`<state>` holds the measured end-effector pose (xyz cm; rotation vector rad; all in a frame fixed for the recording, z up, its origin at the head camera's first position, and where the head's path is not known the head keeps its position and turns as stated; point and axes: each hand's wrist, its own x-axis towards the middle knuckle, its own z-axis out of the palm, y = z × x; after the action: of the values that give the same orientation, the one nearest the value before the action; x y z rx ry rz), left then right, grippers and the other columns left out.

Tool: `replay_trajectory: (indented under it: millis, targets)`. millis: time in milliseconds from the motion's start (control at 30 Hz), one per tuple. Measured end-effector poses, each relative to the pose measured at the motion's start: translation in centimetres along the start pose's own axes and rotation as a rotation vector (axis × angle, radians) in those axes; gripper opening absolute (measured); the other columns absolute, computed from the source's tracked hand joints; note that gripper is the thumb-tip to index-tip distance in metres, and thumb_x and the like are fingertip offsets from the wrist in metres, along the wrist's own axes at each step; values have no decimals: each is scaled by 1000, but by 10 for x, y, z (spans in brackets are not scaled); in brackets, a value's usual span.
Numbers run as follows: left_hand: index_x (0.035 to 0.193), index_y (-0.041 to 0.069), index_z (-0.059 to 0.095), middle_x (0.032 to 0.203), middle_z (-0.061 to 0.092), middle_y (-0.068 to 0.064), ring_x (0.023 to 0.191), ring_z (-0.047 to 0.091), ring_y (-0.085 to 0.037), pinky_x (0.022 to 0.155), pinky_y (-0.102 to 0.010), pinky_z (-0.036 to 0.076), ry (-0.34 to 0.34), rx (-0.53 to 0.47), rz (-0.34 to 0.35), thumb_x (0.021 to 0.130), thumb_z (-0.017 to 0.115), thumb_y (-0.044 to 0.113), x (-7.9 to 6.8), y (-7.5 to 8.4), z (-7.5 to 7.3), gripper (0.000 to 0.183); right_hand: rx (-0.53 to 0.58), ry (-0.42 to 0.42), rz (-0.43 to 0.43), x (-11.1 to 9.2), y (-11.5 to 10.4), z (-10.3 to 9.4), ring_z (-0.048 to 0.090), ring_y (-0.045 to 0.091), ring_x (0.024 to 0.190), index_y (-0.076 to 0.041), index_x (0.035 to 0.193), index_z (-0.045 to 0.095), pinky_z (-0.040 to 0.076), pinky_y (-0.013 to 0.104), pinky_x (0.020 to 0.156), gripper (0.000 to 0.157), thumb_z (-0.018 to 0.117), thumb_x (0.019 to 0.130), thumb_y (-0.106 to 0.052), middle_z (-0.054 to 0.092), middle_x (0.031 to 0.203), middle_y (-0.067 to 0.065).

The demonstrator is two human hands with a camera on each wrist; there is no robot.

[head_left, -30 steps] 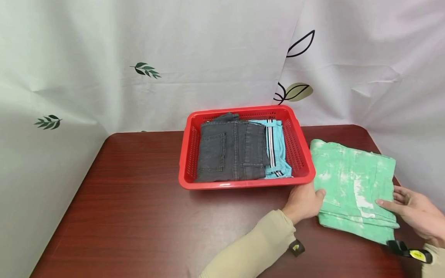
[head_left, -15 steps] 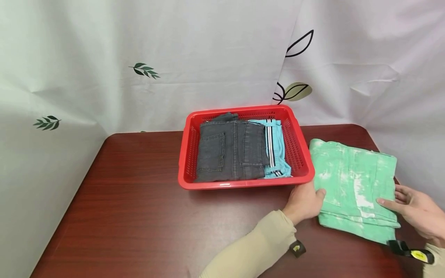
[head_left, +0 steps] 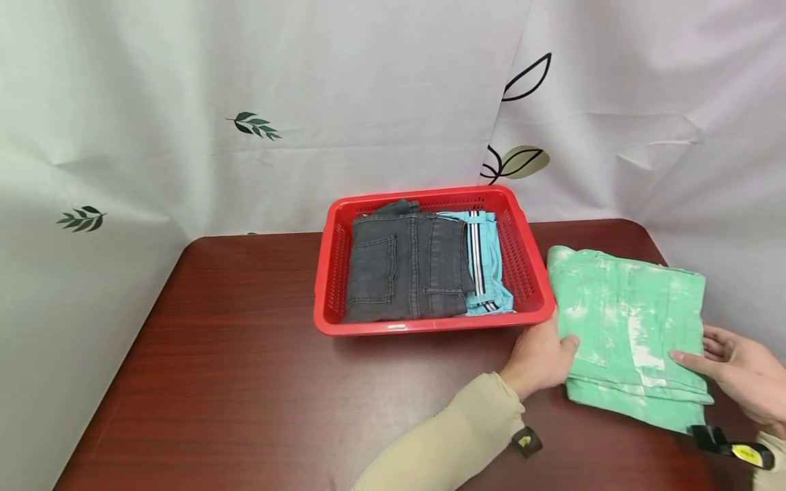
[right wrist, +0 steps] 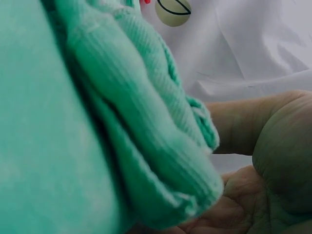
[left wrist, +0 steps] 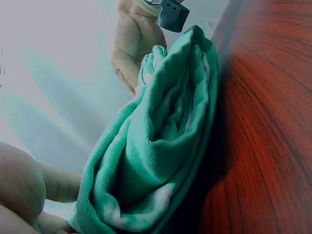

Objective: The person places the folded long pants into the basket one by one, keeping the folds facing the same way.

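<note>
Folded green trousers (head_left: 632,334) with white bleached patches lie at the right of the table, held from both sides. My left hand (head_left: 540,356) grips their left edge, thumb on top and the other fingers hidden beneath, close under the basket's front right corner. At the right edge my right hand (head_left: 739,372) pinches the cloth, its thumb laid over the top. Thick folded layers of the trousers (left wrist: 165,131) show end-on in the left wrist view. In the right wrist view, the right thumb (right wrist: 234,126) presses against the rolled green edge, with the palm below.
A red perforated basket (head_left: 430,326) stands at the back middle, holding folded dark grey jeans (head_left: 405,273) and a light blue garment (head_left: 491,259) with a striped band. The dark red wooden table (head_left: 245,382) ends at a white curtain (head_left: 368,102) printed with leaves.
The green trousers and the right hand have shifted slightly to the right. The left hand keeps its hold on the left edge, and the basket has not moved.
</note>
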<state>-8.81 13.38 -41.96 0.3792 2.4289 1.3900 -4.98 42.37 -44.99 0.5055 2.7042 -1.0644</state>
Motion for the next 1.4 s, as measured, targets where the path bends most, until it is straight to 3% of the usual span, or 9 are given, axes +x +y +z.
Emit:
replay_trajectory:
  millis: [267,433,567,633,900,1000,1067,1200,1400]
  targets:
    - [159,21,32,154,38,13,135,41,-7,106,-27,42,-46,0,-52,96,67,26,-2,5,0,72,-22,37,-24,2,10,2,44,65,111,23,149,4,55,34,72,92,61,101,-32,32,135,50]
    - [158,20,34,152,43,13,133,46,-7,105,-27,43,-67,25,-87,97,66,30,-4,10,1,70,-7,42,-46,10,29,3,42,65,112,19,151,1,53,45,80,95,61,101,-34,31,137,50]
    - [158,21,34,150,45,13,130,49,-8,103,-27,45,-74,35,-98,96,66,32,-5,13,2,70,-12,61,-73,15,41,5,44,62,110,17,152,0,54,42,74,94,61,101,-33,32,136,49]
    - [158,21,32,150,45,14,130,49,-7,103,-28,45,-83,39,-92,97,65,32,-6,13,1,71,6,60,-75,15,43,4,43,63,109,17,152,-1,53,46,78,94,61,101,-32,30,136,50]
    - [160,20,29,152,41,15,133,47,-6,104,-27,44,-108,49,-40,97,64,33,-11,14,-2,73,17,83,-61,11,35,2,55,42,95,18,152,2,55,34,73,90,61,101,-28,31,136,48]
    - [160,19,27,153,40,15,134,45,-6,103,-27,45,-117,57,-14,98,64,33,-12,15,-3,74,20,92,-75,14,43,3,52,46,99,15,153,1,54,34,75,90,60,102,-29,31,138,47]
    - [160,19,26,153,40,15,134,44,-5,103,-27,45,-126,63,-1,97,65,33,-14,16,-4,75,11,97,-87,17,52,4,47,52,105,12,155,0,54,38,80,90,59,102,-30,30,140,46]
    - [161,19,25,153,40,14,134,44,-5,103,-27,45,-144,81,21,97,65,33,-16,19,-6,77,52,74,-90,23,67,4,32,60,120,4,157,-7,36,68,95,90,54,104,-33,21,147,46]
    - [161,16,24,154,40,13,135,44,-6,104,-26,43,-151,117,72,98,64,34,-19,20,-10,76,74,60,-100,23,72,2,24,62,127,0,157,-11,27,74,97,87,50,106,-32,13,151,46]
